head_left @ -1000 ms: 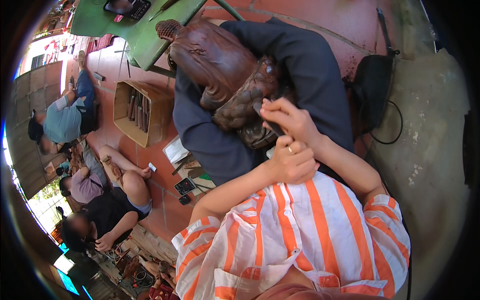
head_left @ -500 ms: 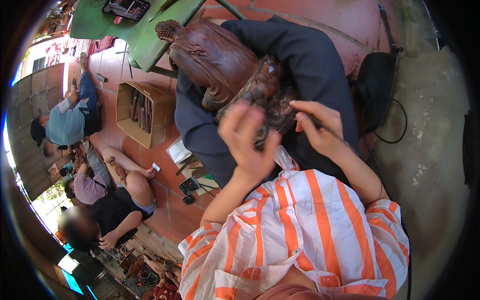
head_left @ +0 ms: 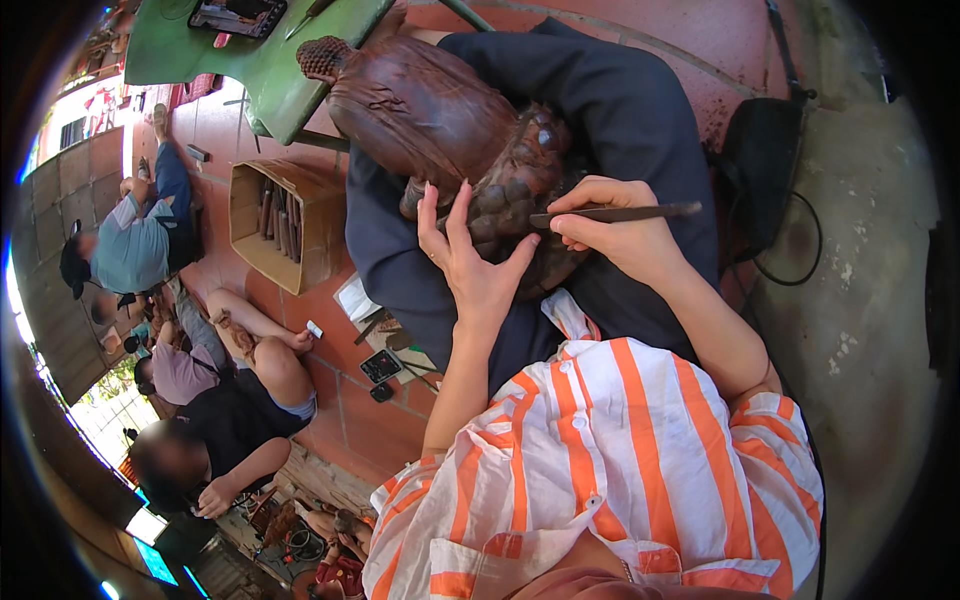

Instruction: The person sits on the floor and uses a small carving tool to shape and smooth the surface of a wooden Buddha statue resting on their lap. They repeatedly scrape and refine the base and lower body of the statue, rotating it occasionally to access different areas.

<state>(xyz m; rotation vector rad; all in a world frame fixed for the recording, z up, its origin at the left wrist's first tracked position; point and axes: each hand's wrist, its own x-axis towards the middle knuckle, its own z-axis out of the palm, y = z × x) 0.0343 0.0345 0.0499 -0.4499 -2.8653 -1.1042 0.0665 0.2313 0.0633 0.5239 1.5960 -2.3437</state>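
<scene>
A dark reddish-brown wooden statue [head_left: 430,105] with a knobbly head lies tilted across my lap, its lumpy carved base [head_left: 505,200] toward me. My left hand [head_left: 478,262] rests on the near side of the base with fingers and thumb spread apart. In a pinch between thumb and fingers, my right hand [head_left: 618,228] holds a slim, dark, flat carving tool [head_left: 655,212]. Its tip points left and meets the carved base beside my left thumb. The underside of the statue is hidden against my dark trousers.
A green table [head_left: 275,75] bearing a phone [head_left: 238,15] stands at the far left. Nearby is a cardboard box [head_left: 290,225] of long brown tools. Another phone [head_left: 380,366] lies on the floor; a black bag [head_left: 765,150] hangs at right. Several people sit at left.
Both hands have settled from blurred motion. My left hand now lies on the base with fingers spread. My right hand has brought the carving tool across to the carving.
</scene>
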